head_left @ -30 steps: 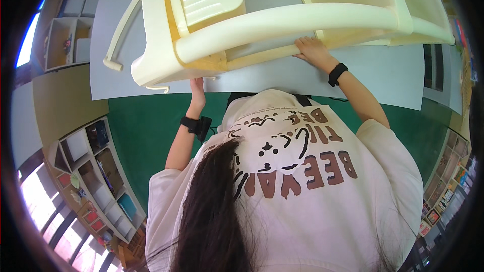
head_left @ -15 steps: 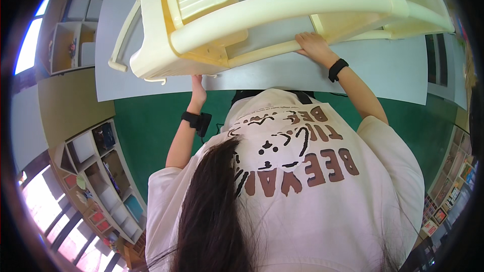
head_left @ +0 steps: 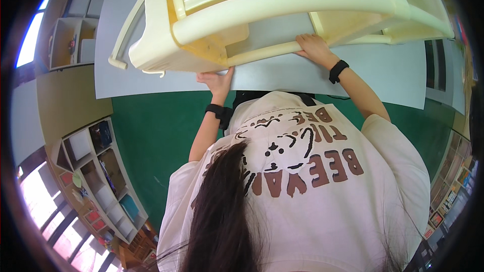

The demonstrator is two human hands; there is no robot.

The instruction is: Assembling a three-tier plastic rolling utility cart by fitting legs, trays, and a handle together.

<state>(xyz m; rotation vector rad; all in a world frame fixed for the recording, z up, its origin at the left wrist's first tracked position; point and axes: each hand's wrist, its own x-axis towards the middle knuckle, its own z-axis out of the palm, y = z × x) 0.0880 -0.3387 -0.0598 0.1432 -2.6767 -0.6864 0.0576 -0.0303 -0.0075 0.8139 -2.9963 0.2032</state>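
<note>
A cream plastic storage rack (head_left: 282,7) with tube-shaped posts lies on its side on the pale grey table, its far part cut off by the upper edge of view. My right hand (head_left: 315,49) is closed around its lower post, toward the right. Below the rack's left end panel (head_left: 174,53), my left hand (head_left: 218,81) has its thumb raised against the corner and apart from the fingers, which point left along the lower edge. Those fingertips are partly hidden. A small hook (head_left: 161,74) sticks out under that panel, and a curved cream handle (head_left: 128,30) is at its left.
The table's (head_left: 373,78) front edge runs just in front of my body, above a green floor (head_left: 143,136). White cubby shelves (head_left: 103,171) stand at the left, with more shelving (head_left: 451,186) at the far right. Dark hair hangs down the middle of the view.
My left hand has shifted right along the rack's lower edge, and its thumb now shows, spread upward. The rack's left end has risen slightly in view. My right hand keeps its grip on the post.
</note>
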